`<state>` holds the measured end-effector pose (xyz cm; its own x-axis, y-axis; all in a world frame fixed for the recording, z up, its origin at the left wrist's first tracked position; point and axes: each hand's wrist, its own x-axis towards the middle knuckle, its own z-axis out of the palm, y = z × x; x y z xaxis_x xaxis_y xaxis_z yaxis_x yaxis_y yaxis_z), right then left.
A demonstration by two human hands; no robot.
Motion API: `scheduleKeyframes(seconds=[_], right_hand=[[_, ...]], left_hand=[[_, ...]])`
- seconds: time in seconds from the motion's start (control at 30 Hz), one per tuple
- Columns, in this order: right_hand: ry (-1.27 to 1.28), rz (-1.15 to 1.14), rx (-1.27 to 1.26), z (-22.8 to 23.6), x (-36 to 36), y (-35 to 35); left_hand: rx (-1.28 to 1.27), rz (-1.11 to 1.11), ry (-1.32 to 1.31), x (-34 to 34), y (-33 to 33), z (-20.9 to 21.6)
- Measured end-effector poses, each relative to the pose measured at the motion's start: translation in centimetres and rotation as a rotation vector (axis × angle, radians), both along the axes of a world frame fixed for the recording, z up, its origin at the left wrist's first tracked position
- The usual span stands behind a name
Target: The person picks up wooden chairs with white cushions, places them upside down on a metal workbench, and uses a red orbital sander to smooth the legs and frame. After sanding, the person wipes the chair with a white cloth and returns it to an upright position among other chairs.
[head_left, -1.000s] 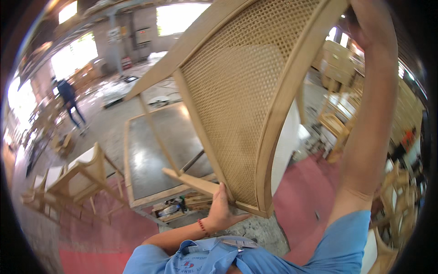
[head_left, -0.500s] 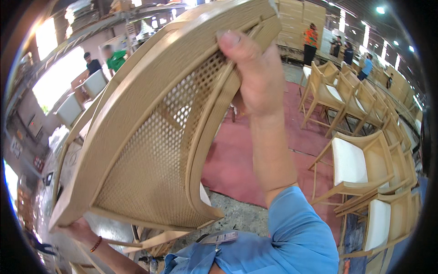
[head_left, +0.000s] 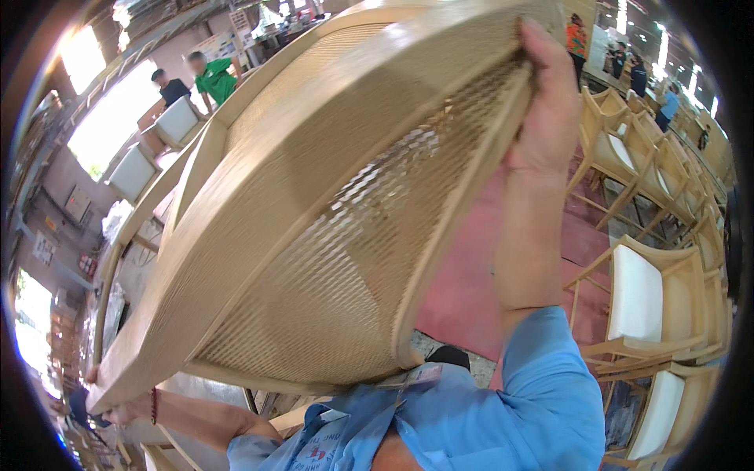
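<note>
A light-wood chair frame point(head_left: 259, 188) with a woven cane panel point(head_left: 338, 290) is tilted diagonally in front of me, filling most of the view. My right hand point(head_left: 550, 110) is closed around the upper right end of its wooden edge, beside the narrow end of the cane. Down at the lower left, my left hand point(head_left: 129, 410) grips the opposite end of the frame, its fingers partly hidden by the wood. Part of the frame lies close against my blue shirt. Further wooden bars and a second cane section point(head_left: 294, 67) show on the far side of it.
Wooden chairs with white seats point(head_left: 636, 290) stand in rows at the right, beside a red floor covering point(head_left: 463, 267). At the far left, a person in green point(head_left: 216, 78) and one in dark clothes are near white upholstered chairs point(head_left: 177, 122). Several people stand far right.
The chair frame has swung and come nearer, showing more of its wooden edge. My right hand has moved right with it, and both hands keep hold. The view has shifted left.
</note>
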<state>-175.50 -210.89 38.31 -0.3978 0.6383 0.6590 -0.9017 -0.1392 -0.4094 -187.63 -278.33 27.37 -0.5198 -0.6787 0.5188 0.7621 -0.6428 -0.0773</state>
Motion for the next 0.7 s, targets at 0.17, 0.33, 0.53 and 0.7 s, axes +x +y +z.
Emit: scheduleKeyframes(seconds=[0.17,0.33,0.53,0.7], right_hand=[[-0.025,-0.020,-0.274,-2.1,-2.0,5.8],[-0.028,-0.040,-0.367,-6.2,-3.0,16.0],[-0.090,0.057,-0.416,-15.8,-2.6,33.7],[-0.279,-0.182,-0.407,-22.4,2.6,48.9]], left_hand=[[-0.316,-0.010,0.058,0.3,5.4,5.7],[-0.579,-0.027,0.160,1.6,14.0,11.8],[-0.604,-0.475,0.326,1.0,35.5,14.9],[-0.428,-0.853,0.356,-1.2,55.3,17.6]])
